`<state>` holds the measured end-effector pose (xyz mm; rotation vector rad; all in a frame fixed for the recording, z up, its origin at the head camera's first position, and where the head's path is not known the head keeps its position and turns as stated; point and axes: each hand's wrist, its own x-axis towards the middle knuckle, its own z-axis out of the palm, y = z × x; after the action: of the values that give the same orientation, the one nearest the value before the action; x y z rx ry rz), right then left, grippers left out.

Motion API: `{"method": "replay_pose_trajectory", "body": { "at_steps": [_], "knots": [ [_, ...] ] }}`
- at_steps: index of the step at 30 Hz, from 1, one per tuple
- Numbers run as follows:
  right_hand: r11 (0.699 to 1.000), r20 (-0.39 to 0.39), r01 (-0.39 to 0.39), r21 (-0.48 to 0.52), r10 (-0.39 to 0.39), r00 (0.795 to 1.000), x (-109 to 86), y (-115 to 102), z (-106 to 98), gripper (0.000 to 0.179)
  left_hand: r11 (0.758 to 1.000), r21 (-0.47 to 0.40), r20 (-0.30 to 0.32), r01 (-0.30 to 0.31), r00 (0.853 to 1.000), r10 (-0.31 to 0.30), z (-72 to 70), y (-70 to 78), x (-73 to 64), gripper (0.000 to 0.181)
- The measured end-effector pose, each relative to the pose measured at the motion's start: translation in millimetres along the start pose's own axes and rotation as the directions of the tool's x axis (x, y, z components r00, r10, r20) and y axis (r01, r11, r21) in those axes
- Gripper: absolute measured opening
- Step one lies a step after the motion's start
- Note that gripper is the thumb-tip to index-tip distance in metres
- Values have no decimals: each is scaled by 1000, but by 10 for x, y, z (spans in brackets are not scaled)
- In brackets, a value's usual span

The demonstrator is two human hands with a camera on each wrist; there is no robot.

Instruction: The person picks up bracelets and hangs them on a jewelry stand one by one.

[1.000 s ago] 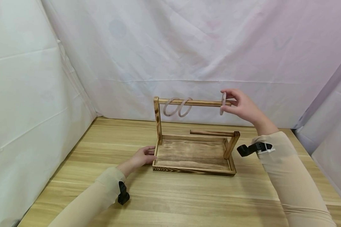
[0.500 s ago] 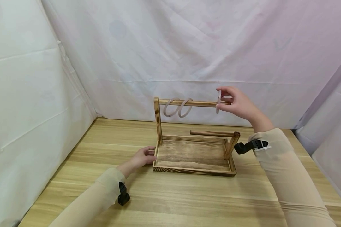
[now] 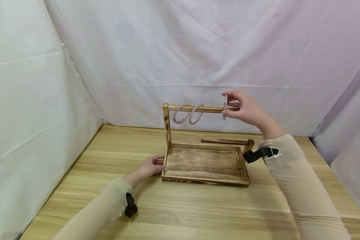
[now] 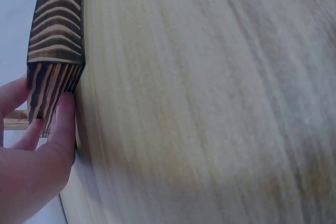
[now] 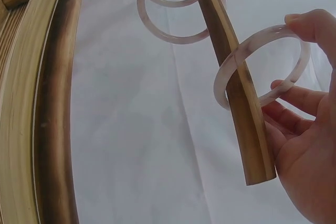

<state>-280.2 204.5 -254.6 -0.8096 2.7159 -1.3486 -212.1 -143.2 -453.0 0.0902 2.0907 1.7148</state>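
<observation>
A wooden bangle stand has a shallow tray base, a long upper bar and a lower bar. Between thumb and fingertips, my right hand pinches a pale, marbled bangle. This bangle encircles the upper bar, inward from its free end. Farther left on that bar hang two similar bangles, a left one and a right one. At the tray's left end, my left hand grips the wall, thumb and fingers on either side of the wood in the left wrist view.
The stand sits on a wood-grain table. White cloth closes off the back, and more hangs at both sides. The lower bar's upright rises at the tray's right end, below my right wrist.
My right hand has slid the bangle leftward along the upper bar, away from its free end. The left hand and the two hanging bangles stay in place.
</observation>
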Motion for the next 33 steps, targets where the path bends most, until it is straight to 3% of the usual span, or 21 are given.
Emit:
{"method": "replay_pose_trajectory", "body": {
  "at_steps": [18, 33],
  "knots": [
    [999, 9, 34, -28, -34, 999, 71, -21, 86, 58, 1000, 2, 24, -31, 999, 31, -21, -9, 2, 58],
    [996, 6, 81, -28, -81, 997, 117, -38, 154, 56, 1000, -3, -7, -13, 1000, 13, -13, -9, -8, 58]
  ]
}}
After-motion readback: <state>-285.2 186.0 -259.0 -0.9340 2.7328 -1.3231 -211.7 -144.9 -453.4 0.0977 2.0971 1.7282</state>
